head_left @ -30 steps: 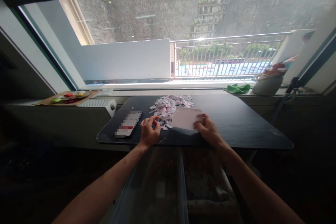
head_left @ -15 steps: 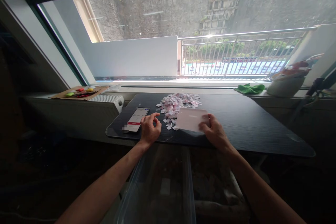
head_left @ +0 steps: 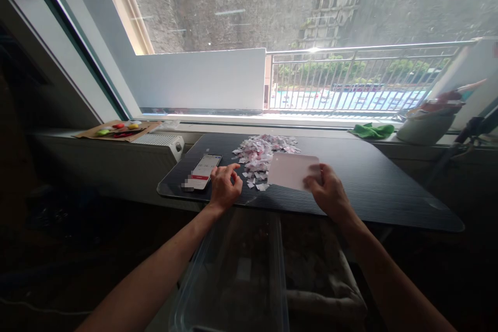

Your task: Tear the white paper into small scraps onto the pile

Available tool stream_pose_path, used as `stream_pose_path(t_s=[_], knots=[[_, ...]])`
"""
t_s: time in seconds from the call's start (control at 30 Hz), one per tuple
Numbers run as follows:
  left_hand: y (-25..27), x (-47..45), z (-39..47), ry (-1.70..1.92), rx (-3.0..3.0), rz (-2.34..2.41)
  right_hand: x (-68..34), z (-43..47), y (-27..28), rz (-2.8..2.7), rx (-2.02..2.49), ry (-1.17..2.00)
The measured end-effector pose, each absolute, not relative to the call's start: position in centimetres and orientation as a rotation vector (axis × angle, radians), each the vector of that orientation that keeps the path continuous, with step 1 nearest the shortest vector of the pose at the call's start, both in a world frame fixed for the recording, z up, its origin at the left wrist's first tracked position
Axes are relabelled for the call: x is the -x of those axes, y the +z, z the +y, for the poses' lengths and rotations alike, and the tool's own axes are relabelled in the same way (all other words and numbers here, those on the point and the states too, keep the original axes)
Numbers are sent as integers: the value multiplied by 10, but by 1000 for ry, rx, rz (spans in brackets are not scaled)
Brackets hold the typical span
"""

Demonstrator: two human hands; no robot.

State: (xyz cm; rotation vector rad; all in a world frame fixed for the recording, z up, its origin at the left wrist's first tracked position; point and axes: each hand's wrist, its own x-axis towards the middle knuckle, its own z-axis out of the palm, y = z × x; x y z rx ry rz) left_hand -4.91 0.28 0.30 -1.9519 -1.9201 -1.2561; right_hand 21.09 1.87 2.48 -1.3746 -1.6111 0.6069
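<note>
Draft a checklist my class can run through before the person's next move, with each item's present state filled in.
1. Right hand gripping the pale panel: ok, held at its right edge.
2. Panel resting flat on the table: cannot tell from this angle.
3. Paper scraps all in one tight heap: not ok, several lie loose at the near side.
4. Phone apart from the heap: ok, it lies to the left.
5. Left hand empty: cannot tell, its fingers are partly curled.
</note>
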Motion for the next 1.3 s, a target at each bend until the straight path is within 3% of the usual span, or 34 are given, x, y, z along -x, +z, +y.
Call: stream_pose_path(t_s=[0.13, 0.3, 0.73, 1.3], knots=[[3, 48, 2, -1235, 1957, -1924, -210, 20, 19, -1565, 1413, 599], [3, 48, 3, -1238, 1963, -1931, -204, 18, 13, -1468, 1297, 868], [2, 48, 3, -1231, 1962, -1917, -198, 19, 15, -1384, 1239, 1101], [5, 47, 1, -1222, 1975, -1942, -191, 18, 19, -1459, 1283, 1031]])
